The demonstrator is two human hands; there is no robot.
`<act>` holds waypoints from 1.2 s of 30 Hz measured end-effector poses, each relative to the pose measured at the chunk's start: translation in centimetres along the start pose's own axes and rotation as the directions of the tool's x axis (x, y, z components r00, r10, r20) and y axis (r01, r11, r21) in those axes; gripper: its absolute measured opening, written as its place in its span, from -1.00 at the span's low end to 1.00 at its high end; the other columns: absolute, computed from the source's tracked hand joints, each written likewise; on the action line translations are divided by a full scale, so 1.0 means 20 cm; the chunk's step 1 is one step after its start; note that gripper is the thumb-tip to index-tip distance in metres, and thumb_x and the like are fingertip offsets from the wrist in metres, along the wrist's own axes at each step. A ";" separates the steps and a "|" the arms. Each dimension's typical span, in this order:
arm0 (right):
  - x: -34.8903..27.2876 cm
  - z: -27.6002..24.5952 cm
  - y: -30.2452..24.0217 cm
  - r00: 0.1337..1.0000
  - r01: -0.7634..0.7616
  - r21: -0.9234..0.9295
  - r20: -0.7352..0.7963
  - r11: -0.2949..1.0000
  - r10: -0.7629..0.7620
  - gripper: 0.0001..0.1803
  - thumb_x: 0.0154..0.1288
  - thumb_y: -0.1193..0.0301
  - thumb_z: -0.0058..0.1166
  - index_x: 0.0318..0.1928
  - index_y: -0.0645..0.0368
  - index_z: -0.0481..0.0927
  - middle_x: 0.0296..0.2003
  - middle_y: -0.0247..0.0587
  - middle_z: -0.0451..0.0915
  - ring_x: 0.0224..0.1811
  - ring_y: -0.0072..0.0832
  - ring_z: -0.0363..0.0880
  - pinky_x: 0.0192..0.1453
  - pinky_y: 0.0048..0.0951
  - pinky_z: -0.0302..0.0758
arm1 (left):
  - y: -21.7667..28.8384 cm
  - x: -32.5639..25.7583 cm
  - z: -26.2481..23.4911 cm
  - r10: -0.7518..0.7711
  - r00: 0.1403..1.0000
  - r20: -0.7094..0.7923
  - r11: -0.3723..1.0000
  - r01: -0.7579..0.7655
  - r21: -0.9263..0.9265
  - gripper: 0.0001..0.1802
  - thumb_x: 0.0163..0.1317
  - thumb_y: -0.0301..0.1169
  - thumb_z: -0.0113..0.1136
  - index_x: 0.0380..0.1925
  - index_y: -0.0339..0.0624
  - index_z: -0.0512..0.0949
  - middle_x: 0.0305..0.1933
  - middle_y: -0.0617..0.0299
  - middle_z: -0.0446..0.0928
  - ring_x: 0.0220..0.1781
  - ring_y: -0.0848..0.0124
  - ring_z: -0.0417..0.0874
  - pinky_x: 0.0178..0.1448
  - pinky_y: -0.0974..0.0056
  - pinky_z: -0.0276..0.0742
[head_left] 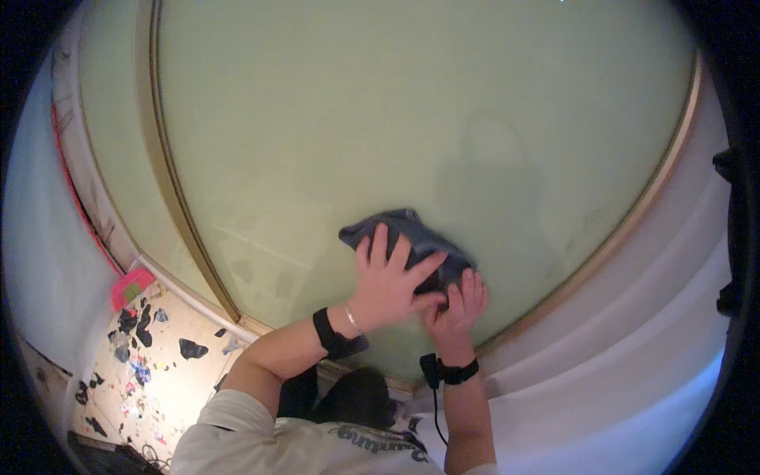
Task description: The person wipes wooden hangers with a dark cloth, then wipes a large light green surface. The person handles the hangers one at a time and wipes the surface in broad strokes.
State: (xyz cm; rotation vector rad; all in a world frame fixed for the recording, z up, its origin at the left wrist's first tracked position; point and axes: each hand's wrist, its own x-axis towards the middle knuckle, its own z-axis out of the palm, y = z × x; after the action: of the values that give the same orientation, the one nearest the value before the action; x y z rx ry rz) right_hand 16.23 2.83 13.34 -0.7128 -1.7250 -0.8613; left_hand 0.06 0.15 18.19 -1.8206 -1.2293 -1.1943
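Observation:
A bunched dark blue cloth (408, 237) lies against a large pale green panel (356, 119) that looks like frosted glass. My left hand (388, 277) presses on the cloth from above, its fingers spread and stretched out. At the cloth's right end is my right hand (459, 309), fingers close together over its edge. The two thumbs nearly meet below the cloth. What lies under the right fingers is partly hidden. Both wrists wear black straps, and a cable hangs from the right one.
A brass-coloured frame (170, 170) borders the panel on the left; another strip (665, 182) curves along its right. White folded curtain-like material (633, 340) hangs at right. At lower left the pale floor (178, 396) carries dark scraps (192, 348) and a pink-red object (131, 289).

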 end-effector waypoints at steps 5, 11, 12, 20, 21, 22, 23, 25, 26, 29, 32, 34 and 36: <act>0.07 -0.01 -0.07 0.995 -0.072 0.045 -0.073 0.996 0.075 -0.49 0.16 0.46 0.05 0.12 0.11 0.23 0.28 0.20 0.11 0.30 0.07 0.12 0.30 0.08 0.09 | -0.16 0.25 -0.16 -0.011 0.999 -0.038 0.994 0.015 0.108 -0.31 -0.12 0.18 0.23 0.09 0.32 0.49 0.37 -0.18 0.11 0.34 -0.26 0.06 0.13 -0.10 0.05; 0.23 -0.03 -0.24 0.992 -0.108 0.097 -0.060 0.989 0.114 -0.52 0.11 0.44 0.07 0.07 0.13 0.31 0.26 0.25 0.09 0.32 0.08 0.03 0.29 0.08 0.10 | -0.67 0.46 -0.38 -0.139 0.918 -0.372 0.952 0.228 0.206 -0.25 0.03 -0.06 0.16 0.26 -0.03 0.29 0.40 -0.23 0.02 0.40 -0.18 0.01 0.37 -0.22 -0.16; 0.25 -0.02 -0.26 0.992 -0.094 0.092 -0.070 0.991 0.101 -0.55 0.11 0.43 0.08 0.05 0.13 0.34 0.26 0.24 0.09 0.32 0.08 0.04 0.28 0.08 0.10 | -0.79 0.47 -0.40 -0.171 0.878 -0.447 0.965 0.242 0.106 -0.25 0.03 -0.09 0.17 0.26 -0.08 0.28 0.39 -0.24 0.02 0.39 -0.19 0.01 0.38 -0.23 -0.16; 0.46 0.14 -0.52 0.982 -0.094 0.144 -0.148 0.985 0.116 -0.66 0.09 0.32 0.12 -0.07 0.03 0.49 0.16 0.06 0.27 0.21 0.03 0.19 0.20 0.04 0.24 | -0.58 0.38 -0.39 -0.036 0.993 -0.117 0.982 0.057 0.181 -0.27 -0.12 0.06 0.26 0.14 0.18 0.41 0.42 -0.12 0.00 0.42 -0.20 -0.08 0.32 -0.35 -0.18; 0.50 0.16 -0.56 0.983 -0.095 0.138 -0.144 0.986 0.115 -0.66 0.09 0.31 0.12 -0.07 0.03 0.49 0.16 0.05 0.27 0.21 0.01 0.20 0.20 0.03 0.24 | -0.54 0.34 -0.38 0.095 0.994 -0.054 0.980 -0.084 0.178 -0.34 -0.10 0.10 0.24 0.10 0.32 0.46 0.42 -0.09 0.01 0.43 -0.18 -0.09 0.30 -0.39 -0.20; 0.54 0.16 -0.58 0.987 -0.091 0.117 -0.121 0.989 0.106 -0.65 0.10 0.30 0.12 -0.06 0.02 0.50 0.16 0.04 0.27 0.21 0.00 0.20 0.20 0.02 0.24 | -0.55 0.31 -0.36 0.175 0.985 -0.012 0.971 -0.170 0.166 -0.40 -0.03 0.09 0.21 0.11 0.43 0.45 0.41 -0.04 0.05 0.43 -0.14 -0.07 0.30 -0.39 -0.20; 0.58 0.18 -0.61 0.990 -0.088 0.098 -0.099 0.991 0.097 -0.65 0.10 0.29 0.12 -0.06 0.01 0.51 0.17 0.03 0.27 0.21 -0.02 0.20 0.20 0.02 0.23 | -0.59 0.30 -0.37 0.236 0.972 -0.002 0.946 -0.229 0.228 -0.42 -0.01 0.02 0.21 0.11 0.49 0.44 0.41 0.03 0.10 0.43 -0.11 -0.05 0.30 -0.38 -0.19; 0.63 0.29 -0.70 0.995 -0.039 0.155 -0.082 0.987 0.052 -0.64 0.10 0.27 0.12 -0.05 -0.02 0.51 0.18 -0.03 0.28 0.20 -0.05 0.22 0.19 0.00 0.23 | -0.77 0.23 -0.33 0.196 0.978 -0.063 0.969 -0.184 0.165 -0.40 -0.04 -0.02 0.23 0.12 0.47 0.44 0.41 0.07 0.10 0.44 -0.07 -0.05 0.30 -0.38 -0.18; 0.65 0.33 -0.72 0.997 -0.010 0.173 -0.068 0.985 0.022 -0.64 0.10 0.27 0.12 -0.05 -0.03 0.51 0.19 -0.05 0.28 0.20 -0.07 0.23 0.19 -0.01 0.23 | -0.83 0.25 -0.36 0.175 0.982 -0.065 0.974 -0.164 0.157 -0.37 -0.09 -0.07 0.25 0.12 0.43 0.44 0.41 0.06 0.09 0.45 -0.04 -0.04 0.32 -0.35 -0.15; 0.70 0.48 -0.80 0.995 0.089 0.180 -0.068 0.980 -0.078 -0.63 0.08 0.26 0.13 -0.05 -0.06 0.52 0.19 -0.10 0.30 0.20 -0.11 0.24 0.17 -0.03 0.22 | -1.02 0.39 -0.44 0.024 0.992 -0.124 0.989 -0.006 0.146 -0.38 -0.03 -0.19 0.18 0.15 0.19 0.43 0.41 0.01 0.08 0.42 -0.11 0.01 0.32 -0.33 -0.12; 0.78 0.56 -0.92 0.995 0.093 0.229 -0.001 0.969 -0.095 -0.63 0.04 0.31 0.15 -0.08 0.04 0.51 0.19 0.01 0.28 0.20 -0.07 0.23 0.15 -0.03 0.22 | -1.23 0.48 -0.51 -0.149 0.942 -0.301 0.972 0.196 0.133 -0.36 0.04 -0.16 0.14 0.20 0.06 0.35 0.39 -0.05 0.09 0.38 -0.20 0.04 0.25 -0.42 -0.07; 0.82 0.63 -0.98 0.998 0.067 0.286 0.004 0.956 -0.071 -0.63 0.05 0.28 0.15 -0.06 -0.03 0.51 0.19 -0.07 0.32 0.19 -0.10 0.26 0.16 -0.04 0.22 | -1.33 0.41 -0.52 -0.252 0.902 -0.349 0.948 0.303 0.098 -0.32 0.03 -0.15 0.15 0.22 0.00 0.32 0.39 -0.08 0.08 0.38 -0.22 0.03 0.26 -0.41 -0.07; 0.86 0.69 -1.05 0.998 0.056 0.321 0.022 0.945 -0.067 -0.63 0.06 0.26 0.14 -0.06 -0.08 0.52 0.18 -0.14 0.35 0.18 -0.13 0.28 0.17 -0.05 0.21 | -1.42 0.30 -0.52 -0.326 0.876 -0.355 0.925 0.373 0.070 -0.25 0.01 -0.13 0.17 0.24 -0.09 0.26 0.40 -0.13 0.04 0.38 -0.27 0.00 0.28 -0.40 -0.09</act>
State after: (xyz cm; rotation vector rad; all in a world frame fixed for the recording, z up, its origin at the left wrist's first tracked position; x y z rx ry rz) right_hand -12.75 3.25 22.60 -0.4578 -1.8684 -0.5917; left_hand -28.89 3.83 28.05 -1.2545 -1.4328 -1.5058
